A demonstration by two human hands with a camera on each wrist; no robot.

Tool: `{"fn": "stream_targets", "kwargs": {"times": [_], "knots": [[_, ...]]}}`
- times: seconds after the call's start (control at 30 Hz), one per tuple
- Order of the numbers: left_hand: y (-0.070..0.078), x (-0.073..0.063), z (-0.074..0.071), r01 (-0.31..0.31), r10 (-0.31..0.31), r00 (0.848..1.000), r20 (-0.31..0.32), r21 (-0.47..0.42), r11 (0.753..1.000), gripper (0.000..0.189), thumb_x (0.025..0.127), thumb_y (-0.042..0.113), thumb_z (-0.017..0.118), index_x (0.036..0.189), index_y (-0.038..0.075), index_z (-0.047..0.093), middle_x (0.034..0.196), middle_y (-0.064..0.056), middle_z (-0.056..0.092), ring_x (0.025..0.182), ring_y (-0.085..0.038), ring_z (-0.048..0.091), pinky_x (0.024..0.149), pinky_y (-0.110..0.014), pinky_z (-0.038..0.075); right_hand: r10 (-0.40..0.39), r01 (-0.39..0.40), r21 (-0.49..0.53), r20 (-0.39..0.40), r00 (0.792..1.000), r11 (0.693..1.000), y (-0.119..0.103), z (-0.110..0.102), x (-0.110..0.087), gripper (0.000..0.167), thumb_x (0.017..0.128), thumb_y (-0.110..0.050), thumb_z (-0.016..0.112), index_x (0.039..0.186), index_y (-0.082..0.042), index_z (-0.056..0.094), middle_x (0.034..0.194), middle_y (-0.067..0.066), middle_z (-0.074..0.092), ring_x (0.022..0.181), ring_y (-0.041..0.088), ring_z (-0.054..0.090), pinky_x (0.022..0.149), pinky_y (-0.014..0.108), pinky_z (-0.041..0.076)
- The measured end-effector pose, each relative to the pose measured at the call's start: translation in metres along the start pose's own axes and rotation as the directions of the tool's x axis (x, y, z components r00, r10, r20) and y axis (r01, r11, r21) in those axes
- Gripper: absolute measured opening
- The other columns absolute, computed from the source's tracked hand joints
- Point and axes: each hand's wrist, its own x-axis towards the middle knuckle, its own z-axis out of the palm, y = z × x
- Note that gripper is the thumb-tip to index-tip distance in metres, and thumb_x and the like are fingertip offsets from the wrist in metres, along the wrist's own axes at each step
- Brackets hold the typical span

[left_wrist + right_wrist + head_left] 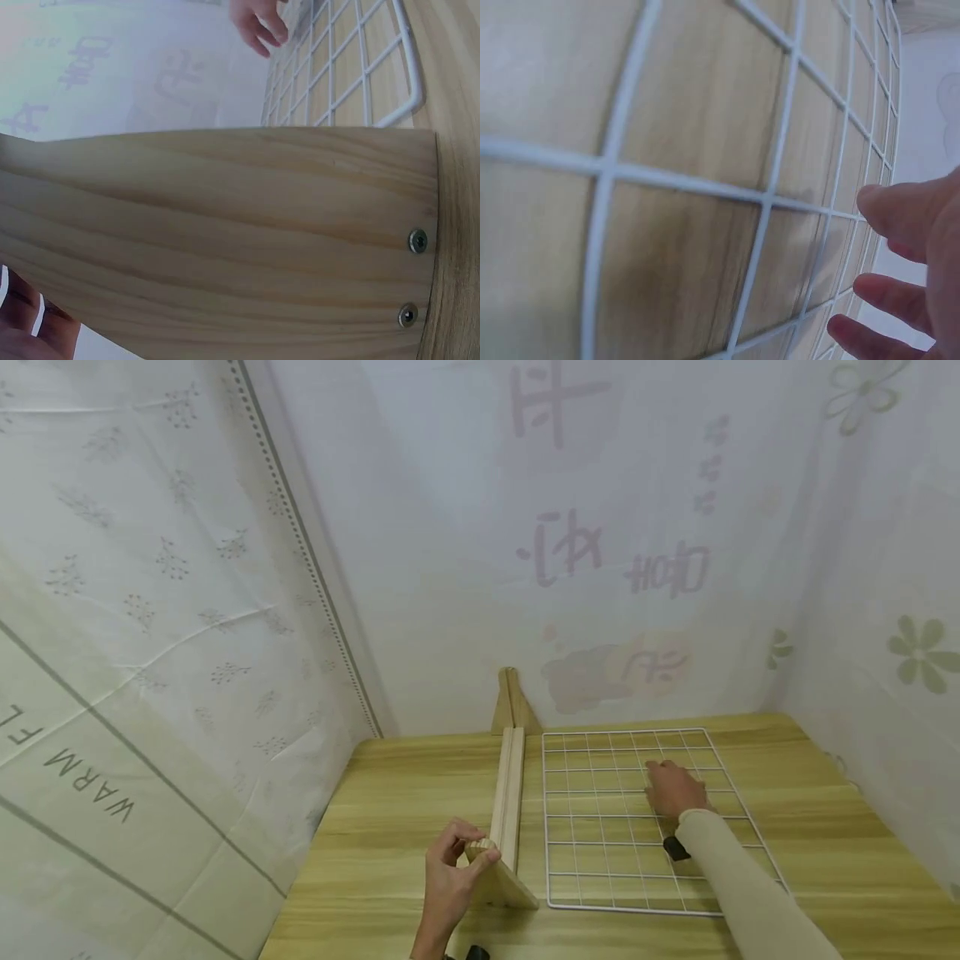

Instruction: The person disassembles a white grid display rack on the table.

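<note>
A wooden stand has a long grooved rail (pixel 508 793) joining two upright end boards. My left hand (pixel 450 877) pinches the narrow top of the near end board (pixel 504 887) between thumb and fingers. That board's broad face, with two screws (pixel 418 241) near its base, fills much of the left wrist view. The far end board (pixel 514 710) stands by the back curtain. To the stand's right, a white wire grid panel (pixel 547 827) lies flat. My right hand (pixel 675 789) is over its right half, fingers spread and loosely bent in the right wrist view, grasping nothing.
The wood-grain tabletop (pixel 405 793) carries both the stand and the grid. Pale printed curtains (pixel 450 568) hang behind and along both sides, the rear one close to the table's back edge. Each wrist wears a dark device (pixel 676 848).
</note>
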Motion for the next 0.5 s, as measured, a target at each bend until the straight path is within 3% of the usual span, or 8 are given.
{"fn": "stream_targets", "kwargs": {"times": [0.27, 0.4, 0.5], "knots": [[-0.004, 0.001, -0.005, -0.013, 0.013, 1.0, -0.029, 0.018, 1.0, 0.022, 0.078, -0.005, 0.08, 0.09, 0.008, 0.067, 0.088, -0.003, 0.066, 0.089, -0.002, 0.06, 0.08, -0.022, 0.053, 0.035, -0.035, 0.006, -0.003, 0.999, 0.999, -0.01, 0.003, 0.0, 0.05, 0.096, -0.02, 0.063, 0.14, 0.001, 0.052, 0.14, 0.032, 0.05, 0.12, 0.059, 0.05, 0.087, 0.081, 0.042], [-0.007, 0.003, -0.01, 0.019, -0.018, 0.999, -0.03, 0.031, 0.999, 0.012, 0.095, -0.003, 0.063, 0.09, 0.006, 0.069, 0.087, -0.004, 0.067, 0.085, -0.001, 0.06, 0.076, -0.022, 0.052, 0.012, -0.013, -0.007, -0.045, 0.999, 1.0, -0.021, 0.003, 0.003, 0.051, 0.097, -0.024, 0.064, 0.14, 0.0, 0.052, 0.14, 0.03, 0.051, 0.12, 0.057, 0.052, 0.087, 0.08, 0.043], [-0.009, 0.007, -0.017, 0.033, -0.032, 0.999, -0.02, 0.048, 0.998, 0.031, 0.106, 0.001, 0.043, 0.092, 0.001, 0.071, 0.088, -0.011, 0.07, 0.086, -0.003, 0.063, 0.076, -0.024, 0.053, -0.006, 0.005, -0.01, -0.074, 0.997, 1.0, -0.028, 0.001, 0.002, 0.052, 0.097, -0.025, 0.065, 0.141, 0.0, 0.052, 0.14, 0.031, 0.052, 0.119, 0.056, 0.052, 0.087, 0.078, 0.044]]}}
